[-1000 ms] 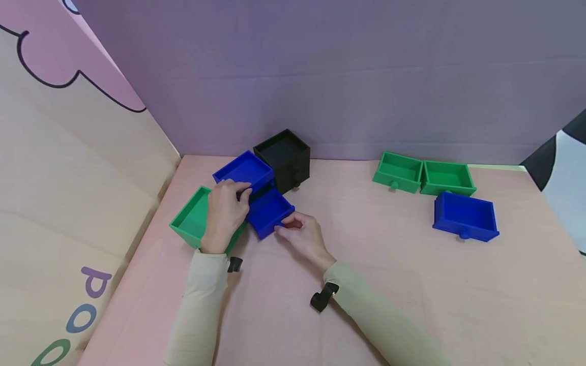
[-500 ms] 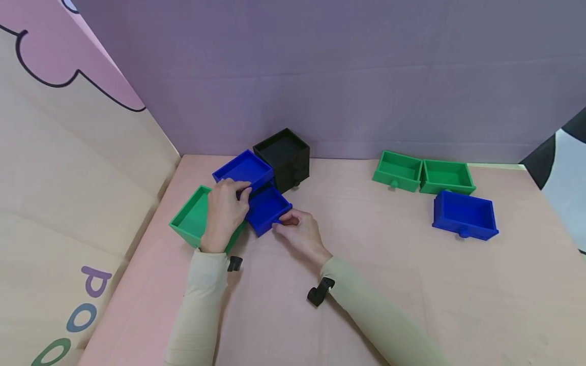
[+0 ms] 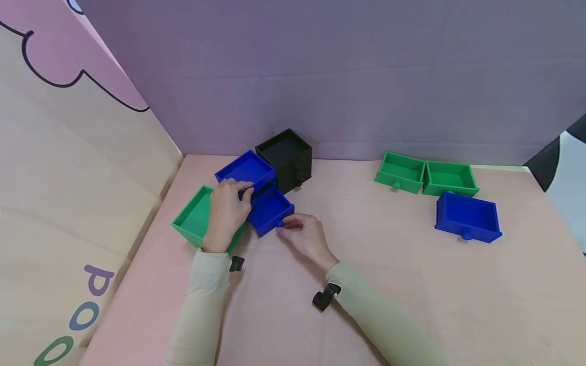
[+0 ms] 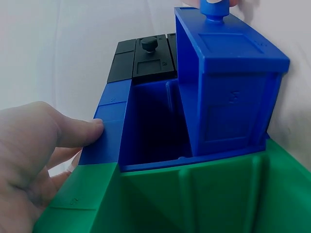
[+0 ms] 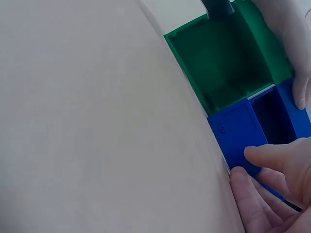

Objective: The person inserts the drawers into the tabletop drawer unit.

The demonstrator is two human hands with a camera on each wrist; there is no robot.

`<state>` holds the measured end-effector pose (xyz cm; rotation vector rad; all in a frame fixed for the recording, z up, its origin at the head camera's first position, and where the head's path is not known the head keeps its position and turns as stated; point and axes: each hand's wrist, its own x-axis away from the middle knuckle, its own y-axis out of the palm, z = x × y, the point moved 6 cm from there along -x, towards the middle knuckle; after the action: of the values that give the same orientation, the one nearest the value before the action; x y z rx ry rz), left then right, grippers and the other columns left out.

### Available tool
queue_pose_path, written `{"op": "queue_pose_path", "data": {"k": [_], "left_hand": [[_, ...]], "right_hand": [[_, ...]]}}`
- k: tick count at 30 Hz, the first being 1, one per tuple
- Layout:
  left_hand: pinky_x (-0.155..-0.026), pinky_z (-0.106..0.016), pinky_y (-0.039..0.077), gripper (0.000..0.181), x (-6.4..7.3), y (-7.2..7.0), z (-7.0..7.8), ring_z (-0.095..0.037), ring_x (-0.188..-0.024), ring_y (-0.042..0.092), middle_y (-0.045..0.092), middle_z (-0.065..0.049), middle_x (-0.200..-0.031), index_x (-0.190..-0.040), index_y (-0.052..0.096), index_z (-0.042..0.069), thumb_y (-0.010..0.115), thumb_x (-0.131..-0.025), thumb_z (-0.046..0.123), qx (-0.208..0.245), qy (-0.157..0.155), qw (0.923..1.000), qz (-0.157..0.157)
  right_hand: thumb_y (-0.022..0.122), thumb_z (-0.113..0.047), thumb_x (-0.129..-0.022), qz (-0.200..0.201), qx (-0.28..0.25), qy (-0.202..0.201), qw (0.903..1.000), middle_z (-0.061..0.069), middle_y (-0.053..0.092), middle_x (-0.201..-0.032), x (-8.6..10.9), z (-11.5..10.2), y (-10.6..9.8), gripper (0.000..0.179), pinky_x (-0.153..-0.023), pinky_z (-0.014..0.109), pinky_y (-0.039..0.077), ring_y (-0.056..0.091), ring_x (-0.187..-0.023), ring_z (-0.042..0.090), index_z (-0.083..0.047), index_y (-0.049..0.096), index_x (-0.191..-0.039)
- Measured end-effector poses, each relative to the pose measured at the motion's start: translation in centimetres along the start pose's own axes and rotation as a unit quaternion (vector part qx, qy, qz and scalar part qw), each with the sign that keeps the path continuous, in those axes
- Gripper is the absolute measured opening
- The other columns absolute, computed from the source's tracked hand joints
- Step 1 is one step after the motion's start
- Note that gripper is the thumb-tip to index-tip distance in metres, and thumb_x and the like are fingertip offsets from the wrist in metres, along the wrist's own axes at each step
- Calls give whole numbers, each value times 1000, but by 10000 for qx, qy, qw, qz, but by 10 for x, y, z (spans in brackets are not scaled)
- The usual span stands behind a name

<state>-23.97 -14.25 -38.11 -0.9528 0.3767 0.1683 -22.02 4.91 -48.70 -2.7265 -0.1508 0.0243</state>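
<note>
My left hand (image 3: pixel 226 213) grips the near edge of a blue drawer housing (image 3: pixel 244 168); the left wrist view shows its thumb pressed on the blue wall. A blue drawer (image 3: pixel 270 208) sticks partway out of the housing's lower front. At the drawer's front, my right hand (image 3: pixel 308 236) pinches the round blue knob (image 4: pixel 215 9). An open-fronted green housing (image 3: pixel 191 216) adjoins the blue one on the left, partly hidden behind my left hand and wrist. On the other side stands a black housing (image 3: pixel 295 173) with a knobbed black drawer front (image 4: pixel 150 58) in it.
Two green drawers (image 3: pixel 399 172) lie side by side at the back right, with another blue drawer (image 3: pixel 468 216) in front of them. A grey-purple backdrop (image 3: pixel 348 91) rises behind the pink table cover (image 3: pixel 366 234), and a printed cloth (image 3: pixel 82 168) borders the left.
The blue drawer has slid slightly farther into the blue housing, with my right hand following at its knob. My left hand keeps its place on the housing.
</note>
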Motion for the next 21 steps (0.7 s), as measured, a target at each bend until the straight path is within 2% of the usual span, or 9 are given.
{"op": "queue_pose_path", "data": {"k": [15, 21], "left_hand": [[-70, -43, 54, 20, 0, -1, -1, -36, -87, 70, 79, -20, -103, -116, 82, 2, 70, -102, 11, -9, -1, 10000, 30], [-71, -44, 55, 20, 1, 0, 0, -36, -89, 70, 79, -20, -104, -116, 82, 2, 71, -102, 11, 27, 23, 10000, 38]], "right_hand": [[84, -17, -92, 17, 22, -148, 9999, 11, 83, -103, 1, -3, 1, 20, -92, 44, 63, 78, -93, 24, -6, 83, -109], [84, -19, -93, 14, -49, -72, 10000, 9, 83, -105, 1, -3, 1, 21, -93, 44, 62, 76, -94, 23, -8, 83, -110]]}}
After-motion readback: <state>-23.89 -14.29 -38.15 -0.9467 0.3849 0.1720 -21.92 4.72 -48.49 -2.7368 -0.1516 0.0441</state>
